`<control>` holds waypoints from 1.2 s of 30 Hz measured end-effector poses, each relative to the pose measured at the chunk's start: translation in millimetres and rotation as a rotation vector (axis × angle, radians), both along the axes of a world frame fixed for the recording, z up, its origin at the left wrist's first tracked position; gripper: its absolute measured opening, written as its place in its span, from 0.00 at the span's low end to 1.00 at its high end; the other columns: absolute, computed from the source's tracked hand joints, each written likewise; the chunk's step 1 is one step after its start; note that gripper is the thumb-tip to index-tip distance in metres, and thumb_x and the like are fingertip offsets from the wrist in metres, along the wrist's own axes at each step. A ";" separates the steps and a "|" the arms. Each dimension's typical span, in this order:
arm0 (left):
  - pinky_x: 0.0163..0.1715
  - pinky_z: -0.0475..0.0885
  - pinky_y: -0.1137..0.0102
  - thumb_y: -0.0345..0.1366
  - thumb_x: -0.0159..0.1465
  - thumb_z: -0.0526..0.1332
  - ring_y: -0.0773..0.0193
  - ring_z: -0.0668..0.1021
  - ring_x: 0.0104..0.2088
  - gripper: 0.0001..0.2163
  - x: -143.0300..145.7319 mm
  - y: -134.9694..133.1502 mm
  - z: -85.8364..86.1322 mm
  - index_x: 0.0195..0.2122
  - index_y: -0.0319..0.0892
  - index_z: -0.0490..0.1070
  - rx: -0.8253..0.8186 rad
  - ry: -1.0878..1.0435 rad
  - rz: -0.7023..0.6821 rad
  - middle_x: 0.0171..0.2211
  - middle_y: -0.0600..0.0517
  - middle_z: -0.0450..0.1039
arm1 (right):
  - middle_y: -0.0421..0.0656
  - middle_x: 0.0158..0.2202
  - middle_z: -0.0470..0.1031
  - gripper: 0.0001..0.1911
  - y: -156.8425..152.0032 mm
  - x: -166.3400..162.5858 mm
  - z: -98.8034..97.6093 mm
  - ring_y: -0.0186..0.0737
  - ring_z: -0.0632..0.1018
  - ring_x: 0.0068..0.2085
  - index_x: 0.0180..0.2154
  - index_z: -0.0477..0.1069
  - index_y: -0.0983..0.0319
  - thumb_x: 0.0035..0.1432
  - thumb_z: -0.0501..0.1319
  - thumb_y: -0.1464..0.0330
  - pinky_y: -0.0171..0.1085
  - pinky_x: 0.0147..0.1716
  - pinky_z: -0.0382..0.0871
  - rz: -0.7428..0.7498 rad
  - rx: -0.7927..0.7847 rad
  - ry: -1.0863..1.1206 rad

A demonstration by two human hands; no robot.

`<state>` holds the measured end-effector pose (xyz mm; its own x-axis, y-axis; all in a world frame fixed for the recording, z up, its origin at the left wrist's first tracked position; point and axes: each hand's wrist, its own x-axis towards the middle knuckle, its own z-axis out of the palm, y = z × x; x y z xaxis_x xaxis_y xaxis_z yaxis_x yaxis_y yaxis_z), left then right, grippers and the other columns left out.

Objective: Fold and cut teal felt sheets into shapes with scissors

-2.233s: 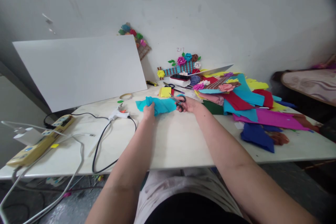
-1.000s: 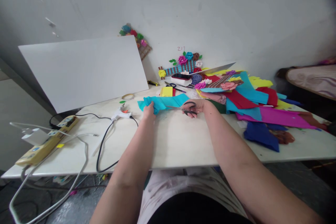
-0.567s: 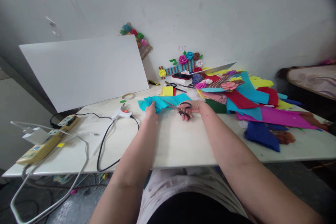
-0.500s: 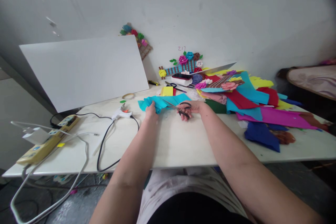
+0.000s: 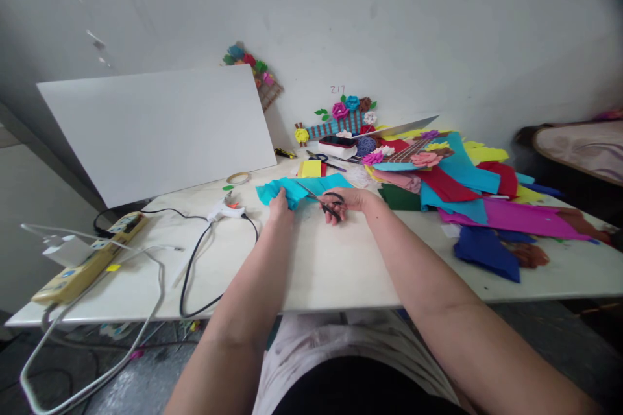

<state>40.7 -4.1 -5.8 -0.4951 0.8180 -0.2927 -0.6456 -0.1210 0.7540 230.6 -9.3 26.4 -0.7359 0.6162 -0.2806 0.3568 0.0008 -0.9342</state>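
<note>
A strip of turquoise crepe paper [image 5: 296, 189] lies wrinkled across the middle of the table. Its near left part is gripped by my left hand [image 5: 281, 203], with the thumb on top. Black-handled scissors [image 5: 331, 207] are in my right hand [image 5: 341, 206], fingers through the loops. The blades point up and left and lie at the paper, partly over it. How far apart the blades stand is hard to make out.
A white hot glue gun [image 5: 226, 209] with a black cord lies left of my arms, near a yellow power strip [image 5: 92, 259]. To the right spreads a pile of coloured paper [image 5: 516, 215]. A large white board [image 5: 160, 136] leans on the wall, and yellow paper squares [image 5: 311, 168] lie behind the turquoise strip.
My right hand and the scissors have moved a little to the left, further into the turquoise paper. My left hand has stayed in place.
</note>
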 end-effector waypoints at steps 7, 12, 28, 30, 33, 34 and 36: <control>0.41 0.77 0.69 0.31 0.66 0.57 0.65 0.80 0.42 0.11 -2.4 4.7 -4.0 0.49 0.47 0.71 0.041 -0.067 0.007 0.44 0.49 0.76 | 0.43 0.21 0.74 0.27 -5.1 -7.6 1.9 0.35 0.75 0.19 0.35 0.65 0.64 0.53 0.61 0.45 0.27 0.10 0.60 -0.083 0.067 -0.017; 0.40 0.77 0.68 0.31 0.66 0.57 0.68 0.80 0.36 0.10 -0.5 2.4 0.4 0.48 0.47 0.70 0.027 -0.107 0.031 0.37 0.52 0.77 | 0.40 0.20 0.72 0.27 -3.4 -10.5 -0.3 0.33 0.74 0.18 0.35 0.64 0.64 0.53 0.61 0.45 0.27 0.10 0.58 -0.117 0.078 -0.007; 0.42 0.77 0.70 0.30 0.66 0.57 0.69 0.80 0.39 0.11 -0.2 0.3 -0.1 0.49 0.47 0.70 0.066 -0.135 0.020 0.41 0.52 0.77 | 0.40 0.21 0.72 0.27 -8.9 -14.9 3.7 0.34 0.74 0.19 0.36 0.63 0.63 0.53 0.61 0.46 0.28 0.10 0.59 -0.150 0.090 0.001; 0.41 0.77 0.71 0.30 0.66 0.57 0.69 0.80 0.39 0.12 -0.7 1.3 -0.6 0.50 0.48 0.70 0.066 -0.141 0.021 0.43 0.52 0.77 | 0.40 0.21 0.72 0.26 -8.7 -15.9 3.2 0.34 0.74 0.18 0.36 0.63 0.63 0.54 0.61 0.46 0.28 0.10 0.59 -0.152 0.102 -0.001; 0.41 0.77 0.72 0.30 0.67 0.56 0.69 0.80 0.40 0.13 -1.4 2.8 -1.2 0.51 0.49 0.69 0.067 -0.140 0.021 0.45 0.51 0.76 | 0.40 0.21 0.72 0.26 -7.7 -16.5 1.7 0.33 0.74 0.18 0.36 0.63 0.63 0.55 0.61 0.47 0.27 0.10 0.59 -0.152 0.109 0.003; 0.40 0.77 0.72 0.31 0.67 0.56 0.68 0.80 0.41 0.14 -1.5 3.1 -1.5 0.52 0.49 0.68 0.065 -0.131 0.021 0.46 0.51 0.76 | 0.40 0.21 0.72 0.25 -7.5 -16.6 1.2 0.33 0.74 0.18 0.36 0.63 0.63 0.55 0.61 0.47 0.27 0.10 0.59 -0.154 0.110 0.004; 0.40 0.77 0.72 0.31 0.67 0.57 0.67 0.80 0.42 0.15 -1.7 3.4 -2.0 0.53 0.51 0.68 0.059 -0.113 0.025 0.46 0.51 0.76 | 0.40 0.21 0.72 0.25 -7.2 -16.8 0.5 0.33 0.74 0.18 0.36 0.63 0.63 0.55 0.61 0.47 0.27 0.10 0.59 -0.156 0.111 0.003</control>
